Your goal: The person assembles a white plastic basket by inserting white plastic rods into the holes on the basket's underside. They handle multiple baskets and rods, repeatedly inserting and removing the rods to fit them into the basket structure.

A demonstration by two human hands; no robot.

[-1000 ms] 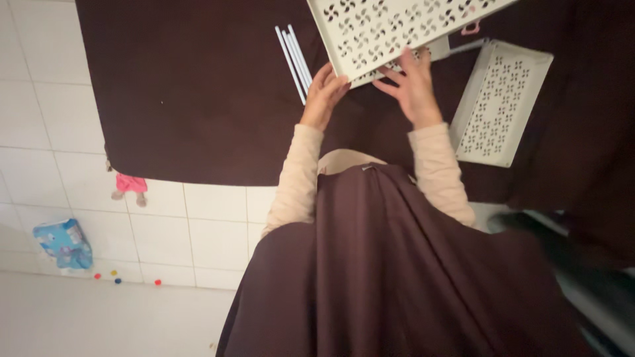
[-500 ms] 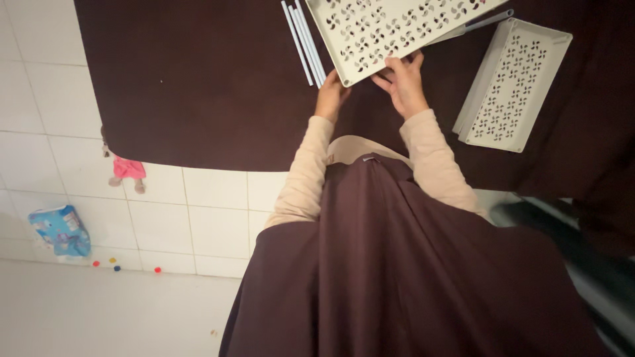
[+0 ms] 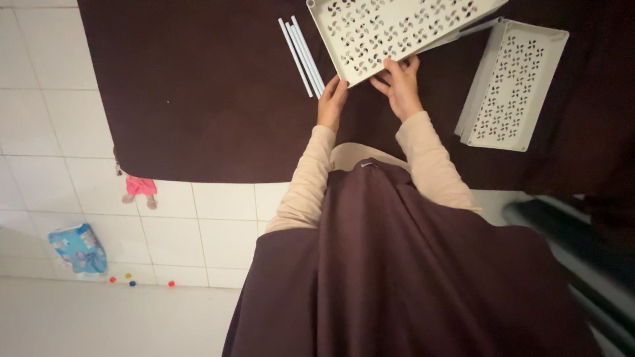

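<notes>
While lower than before, both hands (image 3: 367, 92) clasped on perforated tray (image 3: 390, 30).

The scene is dim and warm-toned, lit softly with no clear single source. The dark brown cloth (image 3: 198, 92) swallows most light and shows almost no texture. The pale perforated tray (image 3: 390, 33) and the white floor tiles (image 3: 40, 119) are the brightest areas, without glare. Soft, faint shadows sit under the tray's near edge, around the left hand (image 3: 333, 102) and right hand (image 3: 400, 86). The picture is slightly soft overall; the dark garment (image 3: 410, 277) at the bottom is blurred, and the lower right corner smears into murk.
</notes>
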